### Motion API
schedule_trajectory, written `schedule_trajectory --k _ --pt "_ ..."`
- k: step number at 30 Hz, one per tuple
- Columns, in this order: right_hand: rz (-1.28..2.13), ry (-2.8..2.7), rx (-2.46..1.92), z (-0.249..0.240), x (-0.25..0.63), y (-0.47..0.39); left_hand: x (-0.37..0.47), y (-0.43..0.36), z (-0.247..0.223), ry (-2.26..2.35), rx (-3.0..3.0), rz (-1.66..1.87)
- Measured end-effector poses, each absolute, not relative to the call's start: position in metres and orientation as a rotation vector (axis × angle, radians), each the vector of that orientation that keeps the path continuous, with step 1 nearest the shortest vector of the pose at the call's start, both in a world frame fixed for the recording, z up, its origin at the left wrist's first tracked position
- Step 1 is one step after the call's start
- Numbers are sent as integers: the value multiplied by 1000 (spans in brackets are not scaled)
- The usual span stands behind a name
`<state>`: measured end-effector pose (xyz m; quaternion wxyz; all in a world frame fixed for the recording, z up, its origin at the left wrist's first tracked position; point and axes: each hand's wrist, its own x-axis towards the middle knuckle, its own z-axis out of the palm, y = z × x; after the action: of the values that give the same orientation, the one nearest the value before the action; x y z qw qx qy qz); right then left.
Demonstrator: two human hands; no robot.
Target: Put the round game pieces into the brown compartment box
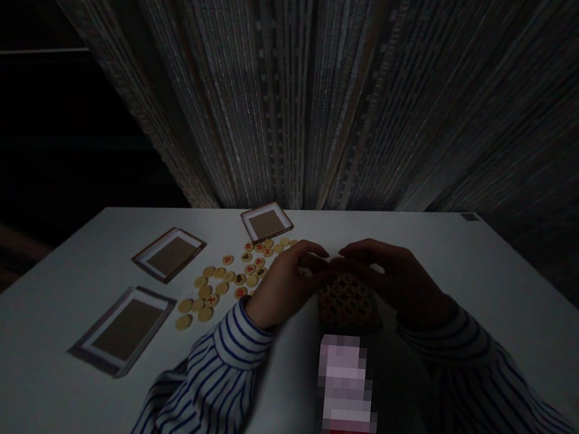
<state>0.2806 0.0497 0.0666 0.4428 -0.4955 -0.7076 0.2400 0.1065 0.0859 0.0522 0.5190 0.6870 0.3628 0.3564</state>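
Note:
Dim light falls on a small box (353, 328) filled with rows of round Chinese chess pieces (347, 302). Above its far part, my left hand (289, 280) and my right hand (392, 275) meet with curled fingers. Their fingertips come together over the pieces, and whatever may be between them is too dark to make out. Left of my left hand, loose Chinese chess pieces (222, 288) are scattered, some face up with red or black characters, others showing plain sides.
On the white table (484, 292) lie three shallow box parts: one at the back (267, 222), one at the left (169, 254) and a nearer one (123, 330). A string curtain (289, 96) hangs behind the table. A pixelated patch hides part of the foreground.

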Motion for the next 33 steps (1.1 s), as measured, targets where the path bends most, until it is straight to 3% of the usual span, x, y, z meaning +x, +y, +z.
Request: schedule_trajectory --k 33 --pt "760 -1756 -1198 70 277 45 102 90 57 812 1469 951"
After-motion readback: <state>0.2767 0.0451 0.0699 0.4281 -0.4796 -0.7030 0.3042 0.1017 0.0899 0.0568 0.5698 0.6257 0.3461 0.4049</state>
